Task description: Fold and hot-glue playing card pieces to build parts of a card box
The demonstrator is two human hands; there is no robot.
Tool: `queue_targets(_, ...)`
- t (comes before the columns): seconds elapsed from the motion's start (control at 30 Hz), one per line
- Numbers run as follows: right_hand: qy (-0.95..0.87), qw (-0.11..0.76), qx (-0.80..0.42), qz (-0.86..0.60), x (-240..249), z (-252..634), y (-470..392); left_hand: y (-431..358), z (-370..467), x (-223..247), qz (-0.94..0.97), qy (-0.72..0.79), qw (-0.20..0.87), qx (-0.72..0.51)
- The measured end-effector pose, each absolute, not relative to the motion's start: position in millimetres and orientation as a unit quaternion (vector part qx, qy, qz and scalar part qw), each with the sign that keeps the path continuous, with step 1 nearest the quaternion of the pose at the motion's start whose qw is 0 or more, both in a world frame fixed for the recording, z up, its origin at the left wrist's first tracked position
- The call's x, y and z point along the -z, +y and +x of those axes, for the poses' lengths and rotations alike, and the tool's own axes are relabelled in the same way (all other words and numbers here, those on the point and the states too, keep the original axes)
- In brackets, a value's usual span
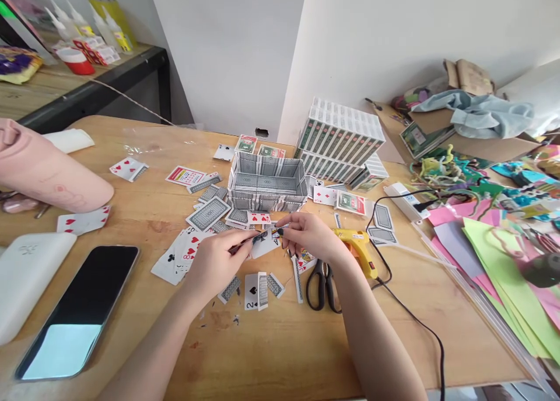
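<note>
Both hands meet at the middle of the table, just in front of an open box built from playing cards (268, 204). My left hand (216, 255) is closed in a pinch on a small piece of playing card (264, 236). The fingers of my right hand (308, 234) pinch the other end of that piece, whose fine shape is hard to make out. Beneath the hands lie loose playing cards (192, 246) and cut card strips. Black-handled scissors (321, 287) rest below my right wrist. A yellow glue gun (361, 250) lies beside my right forearm, partly hidden.
Stacked card packs (341, 135) stand behind the box. To the left are a phone (83, 296), a white case (32, 278) and a pink cylinder (52, 167). A black cord (420, 319) runs to a power strip (405, 201); coloured paper (494, 272) lies at right.
</note>
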State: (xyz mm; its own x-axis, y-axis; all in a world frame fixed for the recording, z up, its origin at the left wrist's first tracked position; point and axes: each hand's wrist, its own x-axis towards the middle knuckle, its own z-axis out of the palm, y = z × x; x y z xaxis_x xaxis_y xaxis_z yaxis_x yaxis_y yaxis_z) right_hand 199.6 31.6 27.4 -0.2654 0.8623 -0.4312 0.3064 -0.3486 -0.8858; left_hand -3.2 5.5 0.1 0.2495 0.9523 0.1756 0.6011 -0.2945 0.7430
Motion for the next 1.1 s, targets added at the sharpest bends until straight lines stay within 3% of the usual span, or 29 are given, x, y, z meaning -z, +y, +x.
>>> queue_targets(0.4, -0.507, 0.217, -0.665, -0.503, -21, 208, 34, 4, -4, 2, 0.743, 0.52, 0.282, -0.312)
queue_targets(1.1, -0.506, 0.225, -0.676, -0.486, -20, 210, 36, 3, -3, -1, 0.742, 0.515, 0.296, -0.311)
